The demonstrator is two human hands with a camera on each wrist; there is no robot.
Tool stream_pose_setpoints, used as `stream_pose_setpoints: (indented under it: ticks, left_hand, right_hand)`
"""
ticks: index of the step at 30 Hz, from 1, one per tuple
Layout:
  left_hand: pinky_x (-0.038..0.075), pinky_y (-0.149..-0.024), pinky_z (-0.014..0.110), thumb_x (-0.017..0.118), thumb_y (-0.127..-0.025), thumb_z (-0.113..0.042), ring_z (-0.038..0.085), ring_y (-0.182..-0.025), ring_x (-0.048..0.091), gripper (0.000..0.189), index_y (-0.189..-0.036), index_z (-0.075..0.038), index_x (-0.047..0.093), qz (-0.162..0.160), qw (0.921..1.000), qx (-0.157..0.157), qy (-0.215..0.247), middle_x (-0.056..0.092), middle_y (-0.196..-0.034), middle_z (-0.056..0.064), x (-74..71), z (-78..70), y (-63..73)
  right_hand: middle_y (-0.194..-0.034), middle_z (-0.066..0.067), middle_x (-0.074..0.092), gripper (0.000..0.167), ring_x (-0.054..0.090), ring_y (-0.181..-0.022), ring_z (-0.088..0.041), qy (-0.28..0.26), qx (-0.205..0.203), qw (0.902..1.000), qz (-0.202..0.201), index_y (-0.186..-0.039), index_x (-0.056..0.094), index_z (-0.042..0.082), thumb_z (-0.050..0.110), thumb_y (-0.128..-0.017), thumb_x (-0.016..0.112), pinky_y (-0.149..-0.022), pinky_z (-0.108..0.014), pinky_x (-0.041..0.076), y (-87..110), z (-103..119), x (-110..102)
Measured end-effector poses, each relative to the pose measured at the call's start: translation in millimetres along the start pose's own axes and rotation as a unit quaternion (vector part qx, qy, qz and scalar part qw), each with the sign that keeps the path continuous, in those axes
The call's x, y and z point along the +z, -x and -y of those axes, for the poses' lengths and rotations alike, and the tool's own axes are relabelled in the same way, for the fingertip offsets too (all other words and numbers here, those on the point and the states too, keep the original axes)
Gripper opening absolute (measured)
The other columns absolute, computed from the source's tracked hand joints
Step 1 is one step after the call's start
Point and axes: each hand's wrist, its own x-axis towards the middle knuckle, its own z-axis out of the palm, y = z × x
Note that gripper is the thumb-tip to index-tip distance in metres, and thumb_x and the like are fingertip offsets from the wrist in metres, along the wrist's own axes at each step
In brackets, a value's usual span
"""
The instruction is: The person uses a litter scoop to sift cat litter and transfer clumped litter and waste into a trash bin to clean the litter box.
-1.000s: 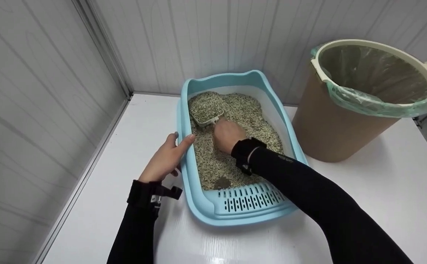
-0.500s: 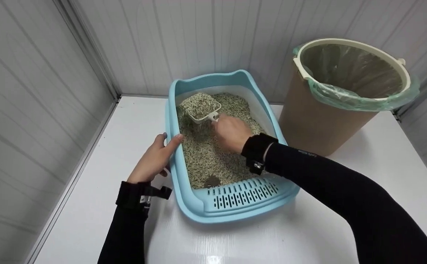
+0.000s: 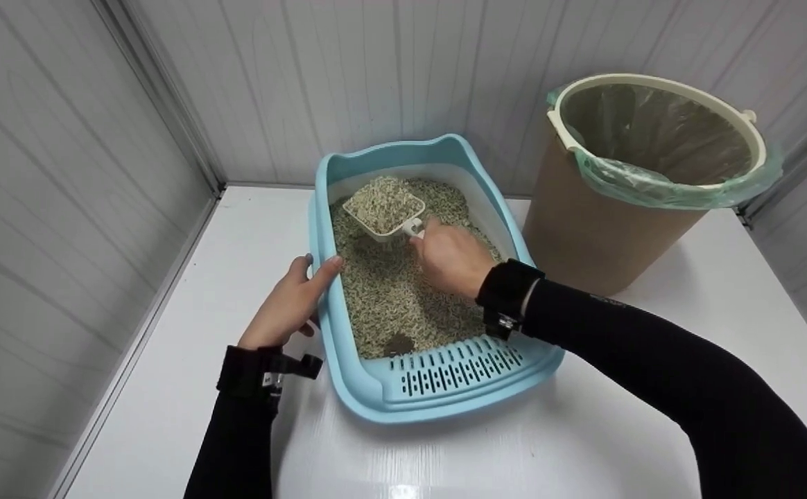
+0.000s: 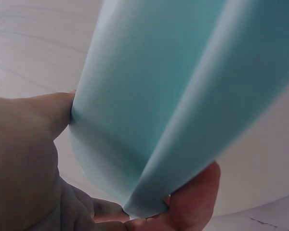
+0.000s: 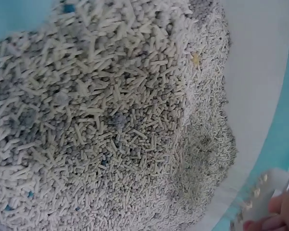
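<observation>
My right hand (image 3: pixel 455 256) grips the short handle of a white litter scoop (image 3: pixel 414 227), heaped with pale pellets, above the litter (image 3: pixel 383 298). In the right wrist view, part of the scoop (image 5: pixel 266 195) and some fingertips (image 5: pixel 279 221) show at the lower right corner. My left hand (image 3: pixel 291 303) holds the left rim of the blue litter box (image 3: pixel 438 414), thumb on top. The left wrist view has the rim (image 4: pixel 149 106) between thumb and curled fingers. A dark clump (image 3: pixel 398 344) lies in the litter near the slotted front ledge (image 3: pixel 452 371).
Right of the box stands a tall brown bin (image 3: pixel 597 235) with a green plastic liner (image 3: pixel 653 190) folded over its rim. Panelled walls (image 3: pixel 376 76) rise behind and to the left. The box stands on a white table (image 3: pixel 237 277).
The loaded scoop has come up out of the litter, and my right hand has drawn slightly back and right. The view has shifted a little; my left hand keeps its hold on the rim.
</observation>
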Motion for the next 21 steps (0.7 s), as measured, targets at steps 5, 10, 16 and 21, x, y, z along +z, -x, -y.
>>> stream_pose_setpoints:
  ticks: [5,10,16,21]
  left_hand:
    - [0.053,-0.057,0.039,0.057,-0.102,-0.083,0.033,-0.069,0.072,0.119,-0.178,-0.004,0.010,0.004,1.0000,0.005,0.000,0.063,-0.122,0.028,-0.3,-0.4,0.2]
    - [0.053,-0.057,0.038,0.058,-0.099,-0.086,0.034,-0.070,0.071,0.122,-0.178,-0.006,0.011,0.002,1.0000,0.000,0.000,0.064,-0.121,0.027,1.1,-0.7,-0.7]
    - [0.054,-0.059,0.039,0.056,-0.099,-0.087,0.034,-0.073,0.071,0.122,-0.178,-0.006,0.011,0.002,1.0000,-0.006,-0.006,0.063,-0.124,0.027,1.5,-0.6,-0.1]
    - [0.054,-0.060,0.040,0.057,-0.099,-0.087,0.034,-0.074,0.071,0.124,-0.178,-0.005,0.009,0.000,1.0000,-0.009,-0.003,0.063,-0.122,0.027,1.2,0.2,1.0]
  right_hand:
    - [-0.083,-0.006,0.057,0.039,0.058,-0.068,-0.026,0.006,-0.028,0.9996,-0.004,-0.123,0.056,-0.001,0.036,-0.123,0.042,-0.062,-0.043,0.054,2.4,-6,-4]
    - [-0.084,-0.005,0.057,0.042,0.057,-0.067,-0.024,-0.007,-0.032,0.9995,0.005,-0.128,0.055,-0.002,0.037,-0.122,0.043,-0.059,-0.040,0.053,7.8,-7,-10]
    - [-0.084,-0.005,0.057,0.040,0.057,-0.067,-0.024,-0.011,-0.013,0.9998,-0.002,-0.123,0.055,0.001,0.040,-0.122,0.042,-0.059,-0.040,0.053,8.7,-7,-14]
    - [-0.083,-0.004,0.056,0.042,0.056,-0.066,-0.023,-0.020,-0.016,0.9997,-0.006,-0.122,0.056,0.001,0.040,-0.122,0.042,-0.059,-0.041,0.053,11.1,-6,-15]
